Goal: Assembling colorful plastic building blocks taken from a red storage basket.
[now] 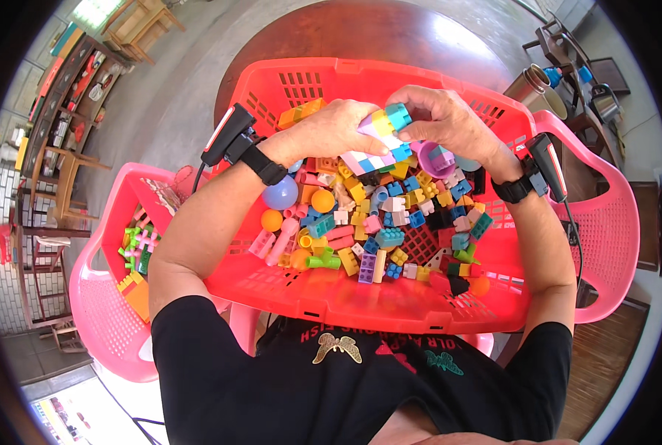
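Observation:
Above a red plastic basket point(331, 308), my left hand point(336, 124) is closed around a stack of joined toy building blocks point(366, 161) in white, lilac, yellow and blue. My right hand point(450, 122) pinches a teal block point(398, 116) at the far end of this stack. Whether the teal block is fully pressed on cannot be made out. Below both hands, the basket holds a heap of loose blocks point(390, 237) in many colours. A purple cup-like piece point(436, 162) lies just beneath my right hand.
Blue point(280, 193) and orange point(322, 200) balls lie among the blocks. Behind the basket is a round brown table point(271, 44). Pink plastic chairs stand at left point(97, 311) and right point(605, 222); a red container with more pieces point(138, 259) rests on the left one.

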Demonstrator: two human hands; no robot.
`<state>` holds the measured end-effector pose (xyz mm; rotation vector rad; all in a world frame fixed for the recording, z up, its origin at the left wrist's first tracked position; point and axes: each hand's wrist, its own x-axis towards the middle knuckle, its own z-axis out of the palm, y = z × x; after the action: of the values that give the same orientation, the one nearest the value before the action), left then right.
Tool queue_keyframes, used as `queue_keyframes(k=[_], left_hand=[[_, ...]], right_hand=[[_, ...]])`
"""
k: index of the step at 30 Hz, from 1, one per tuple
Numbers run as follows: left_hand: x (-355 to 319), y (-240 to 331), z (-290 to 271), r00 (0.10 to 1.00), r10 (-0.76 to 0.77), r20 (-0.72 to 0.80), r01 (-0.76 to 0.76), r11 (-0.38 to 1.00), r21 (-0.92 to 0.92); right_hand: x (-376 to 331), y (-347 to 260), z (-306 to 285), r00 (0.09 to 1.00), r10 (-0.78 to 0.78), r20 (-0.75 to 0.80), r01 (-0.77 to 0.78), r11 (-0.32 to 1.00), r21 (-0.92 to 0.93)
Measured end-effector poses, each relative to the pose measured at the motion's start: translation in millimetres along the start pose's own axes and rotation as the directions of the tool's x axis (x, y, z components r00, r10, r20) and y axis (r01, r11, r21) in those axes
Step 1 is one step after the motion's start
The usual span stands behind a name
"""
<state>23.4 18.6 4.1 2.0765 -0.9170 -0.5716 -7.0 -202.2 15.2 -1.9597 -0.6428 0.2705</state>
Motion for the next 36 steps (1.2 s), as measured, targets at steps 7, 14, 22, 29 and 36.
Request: queue_keyframes(k=[7,14,22,29,36], left_hand=[[-3.0,-5.2,-2.2,0.996,0.045,-0.072,-0.051,0.996,-0.074],[6.8,-5.1,2.7,0.994,0.007,-0.107,-0.081,0.707,-0.702],[-1.2,3.0,1.6,0.993,0.025,-0.113,-0.107,0.564,-0.819],[-13.6,14.2,-0.8,0.898,0.259,-0.355,-0.309,0.947,-0.089],[-10.6,10.2,1.9,0.830,0.390,-0.398,-0.263,0.904,0.336]], right_hand=[[2.5,-19.9,10.1,0.997,-0.043,-0.063,0.029,0.978,-0.208],[-0.9,-22.4,14.0,0.877,-0.397,-0.271,0.023,0.598,-0.801],[-4.7,-38.4,26.4,0.909,-0.374,-0.186,0.065,0.567,-0.821],[-6.1,-22.4,1.2,0.916,-0.352,-0.191,0.142,0.731,-0.667],[-6.5,-26.8,3.5,0.928,-0.360,-0.094,0.225,0.744,-0.629]])
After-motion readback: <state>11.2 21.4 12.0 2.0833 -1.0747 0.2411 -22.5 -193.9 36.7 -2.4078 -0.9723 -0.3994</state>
